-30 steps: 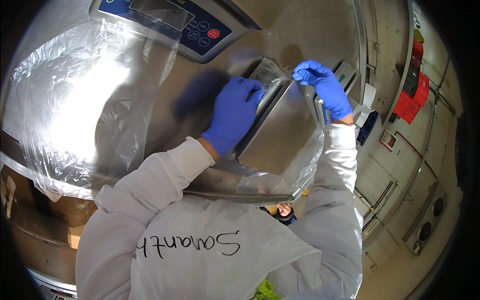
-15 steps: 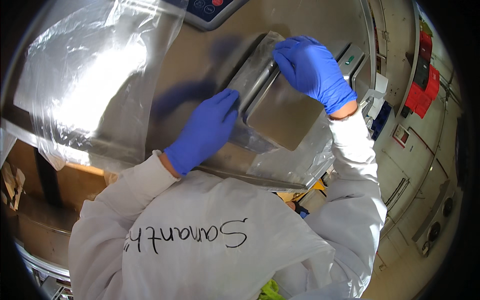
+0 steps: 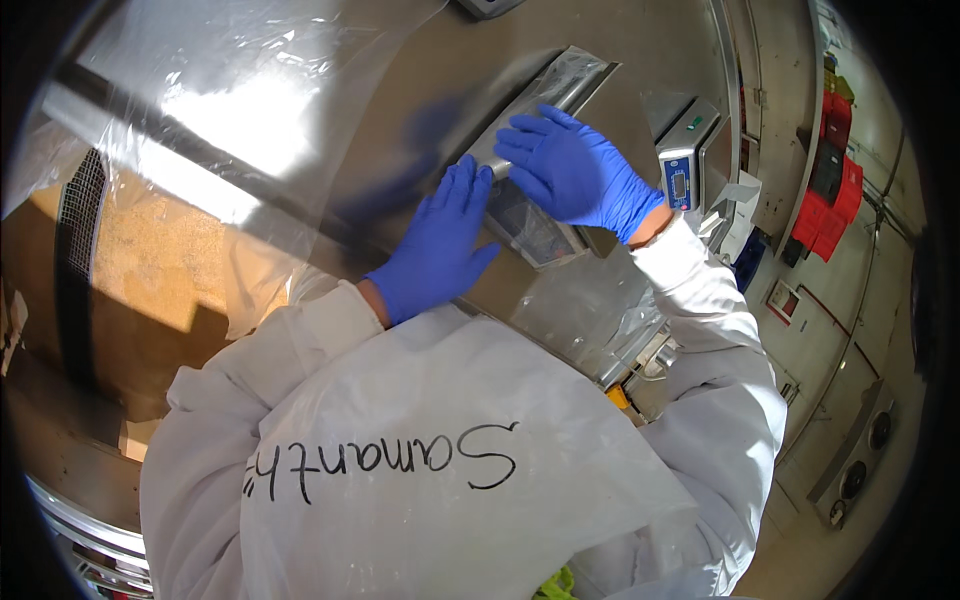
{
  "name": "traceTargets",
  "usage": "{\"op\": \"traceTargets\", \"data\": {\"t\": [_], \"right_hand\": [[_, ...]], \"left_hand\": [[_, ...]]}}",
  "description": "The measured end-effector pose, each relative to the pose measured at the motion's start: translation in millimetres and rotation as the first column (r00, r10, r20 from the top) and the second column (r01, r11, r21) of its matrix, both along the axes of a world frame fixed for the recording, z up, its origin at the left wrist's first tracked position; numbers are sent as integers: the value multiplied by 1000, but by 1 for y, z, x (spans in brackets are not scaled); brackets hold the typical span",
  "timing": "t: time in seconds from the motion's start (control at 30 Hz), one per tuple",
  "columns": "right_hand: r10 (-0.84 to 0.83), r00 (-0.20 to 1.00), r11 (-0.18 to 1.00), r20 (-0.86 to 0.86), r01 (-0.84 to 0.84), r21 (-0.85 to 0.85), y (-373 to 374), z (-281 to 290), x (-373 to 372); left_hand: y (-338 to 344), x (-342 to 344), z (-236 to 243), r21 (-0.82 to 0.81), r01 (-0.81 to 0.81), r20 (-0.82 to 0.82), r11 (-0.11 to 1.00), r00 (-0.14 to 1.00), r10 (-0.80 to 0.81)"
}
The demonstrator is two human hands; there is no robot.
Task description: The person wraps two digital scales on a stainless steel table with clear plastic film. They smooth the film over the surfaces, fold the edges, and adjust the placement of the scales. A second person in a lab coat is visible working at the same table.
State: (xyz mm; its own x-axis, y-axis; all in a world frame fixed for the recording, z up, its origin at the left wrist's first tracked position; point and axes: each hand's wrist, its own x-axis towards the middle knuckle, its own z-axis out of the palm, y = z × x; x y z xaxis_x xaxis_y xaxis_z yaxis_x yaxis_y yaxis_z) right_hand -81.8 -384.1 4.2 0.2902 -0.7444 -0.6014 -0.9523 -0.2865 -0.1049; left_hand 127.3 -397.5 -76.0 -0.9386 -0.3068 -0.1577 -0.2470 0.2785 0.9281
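In the middle of the metal table, a scale with a flat steel platform has clear plastic film over its left side and front. My left hand, in a blue glove, lies at that side with fingers straight and thumb apart. Its fingertips touch or nearly touch the film; which one I cannot tell. Close by, my right hand, gloved in blue too, rests on the film along the platform's edge, fingers spread. Neither hand grips anything. Part of the platform is hidden under my right hand.
Right of it stands another scale with a blue panel. A large clear plastic sheet hangs over the table's left edge. A dark device is at the far side. Red bins line the right wall.
My right hand has come from the scale's far corner back toward my left hand, its fingers now spread. The view has shifted, and the other scale's blue panel now shows.
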Motion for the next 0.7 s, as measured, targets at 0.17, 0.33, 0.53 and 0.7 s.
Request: {"op": "traceTargets", "data": {"t": [0.17,0.33,0.53,0.7], "right_hand": [[34,930,987,-366,-89,-134,48,-11,56],[-303,865,951,-400,245,-191,112,-32,113],[-666,745,667,-45,568,-482,146,-35,165],[-949,270,171,164,876,-451,199,-16,183]], "left_hand": [[12,13,-3,-119,57,119,991,992,-43],[-40,-18,20,91,-172,32,981,985,170],[-40,-137,-79,573,-54,-215,817,953,214],[-21,-92,-23,508,95,-310,856,948,78]]}}
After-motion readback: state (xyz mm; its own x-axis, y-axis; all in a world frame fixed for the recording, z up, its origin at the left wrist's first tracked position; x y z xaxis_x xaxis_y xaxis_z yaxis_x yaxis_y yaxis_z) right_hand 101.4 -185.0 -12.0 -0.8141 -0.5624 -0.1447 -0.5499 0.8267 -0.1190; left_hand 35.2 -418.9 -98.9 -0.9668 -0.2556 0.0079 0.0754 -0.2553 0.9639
